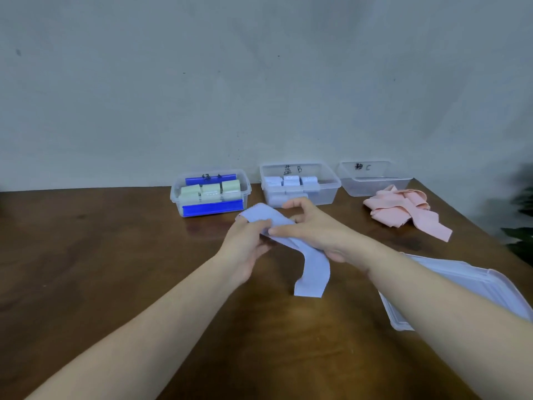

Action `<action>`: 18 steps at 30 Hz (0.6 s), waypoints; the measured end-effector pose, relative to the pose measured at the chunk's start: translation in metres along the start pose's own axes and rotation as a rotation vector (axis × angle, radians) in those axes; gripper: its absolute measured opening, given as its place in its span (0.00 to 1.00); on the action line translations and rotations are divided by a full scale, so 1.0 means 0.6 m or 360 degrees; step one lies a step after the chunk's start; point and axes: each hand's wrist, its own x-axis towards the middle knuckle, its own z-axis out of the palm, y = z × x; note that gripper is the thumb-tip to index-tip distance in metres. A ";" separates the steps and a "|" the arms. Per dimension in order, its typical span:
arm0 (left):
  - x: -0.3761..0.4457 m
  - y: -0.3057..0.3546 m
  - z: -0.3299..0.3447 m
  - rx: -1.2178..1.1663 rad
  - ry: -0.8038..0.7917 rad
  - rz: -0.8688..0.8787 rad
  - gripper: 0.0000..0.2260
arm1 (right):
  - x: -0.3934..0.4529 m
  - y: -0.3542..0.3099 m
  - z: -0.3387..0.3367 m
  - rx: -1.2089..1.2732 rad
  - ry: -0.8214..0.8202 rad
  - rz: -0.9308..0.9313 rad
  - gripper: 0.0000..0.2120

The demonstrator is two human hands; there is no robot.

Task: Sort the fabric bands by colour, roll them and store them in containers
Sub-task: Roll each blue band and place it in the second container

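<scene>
A light blue fabric band is held above the wooden table by both hands. My left hand grips its upper part from below, with the far end folded over the fingers. My right hand pinches the band from the right, and the loose tail hangs down onto the table. At the back, a clear box with blue clips holds green rolls. The middle clear box holds light blue rolls. The right clear box looks bare inside. A heap of pink bands lies in front of it.
Clear plastic lids are stacked on the table at the right, partly under my right forearm. A grey wall stands right behind the boxes. The table's right edge runs diagonally past the pink heap, with dark leaves beyond it.
</scene>
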 end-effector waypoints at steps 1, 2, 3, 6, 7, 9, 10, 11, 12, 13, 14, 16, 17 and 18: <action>0.006 0.000 0.002 0.0049 0.0063 0.0050 0.16 | -0.001 0.004 -0.002 0.0006 0.0020 0.0035 0.36; 0.010 0.003 0.006 0.0061 0.0081 0.0094 0.17 | -0.002 0.008 -0.004 -0.0007 0.0026 0.0061 0.38; 0.013 0.006 0.009 0.0028 0.0072 0.0108 0.18 | -0.005 0.012 -0.006 -0.0036 0.0021 0.0085 0.38; 0.028 0.017 0.015 -0.0061 0.0037 0.0092 0.21 | -0.017 0.022 -0.018 -0.0054 -0.0141 0.0207 0.31; 0.032 0.020 0.013 -0.0058 0.0043 0.0095 0.21 | -0.020 0.023 -0.020 -0.0057 -0.0235 0.0233 0.27; 0.046 0.026 0.013 -0.0033 0.0101 0.0104 0.22 | -0.022 0.034 -0.028 -0.0113 -0.0381 0.0250 0.22; 0.054 0.028 0.014 -0.0025 0.0132 0.0114 0.23 | -0.020 0.043 -0.033 -0.0144 -0.0441 0.0265 0.20; 0.061 0.031 0.015 -0.0025 0.0174 0.0118 0.23 | -0.018 0.052 -0.036 -0.0158 -0.0499 0.0296 0.18; 0.069 0.032 0.017 -0.0021 0.0214 0.0114 0.22 | -0.016 0.060 -0.039 -0.0157 -0.0549 0.0338 0.17; 0.078 0.033 0.018 -0.0014 0.0248 0.0105 0.21 | -0.014 0.068 -0.042 -0.0154 -0.0583 0.0376 0.16; 0.085 0.034 0.021 0.0006 0.0262 0.0083 0.21 | -0.014 0.075 -0.044 -0.0158 -0.0603 0.0401 0.15; 0.099 0.031 0.027 -0.0009 0.0262 0.0025 0.25 | -0.017 0.085 -0.048 -0.0175 -0.0621 0.0410 0.15; 0.106 0.028 0.031 -0.0020 0.0260 -0.0021 0.27 | -0.019 0.089 -0.049 -0.0178 -0.0628 0.0410 0.15; 0.110 0.025 0.038 -0.0006 0.0276 -0.0072 0.26 | -0.020 0.092 -0.050 -0.0180 -0.0638 0.0414 0.16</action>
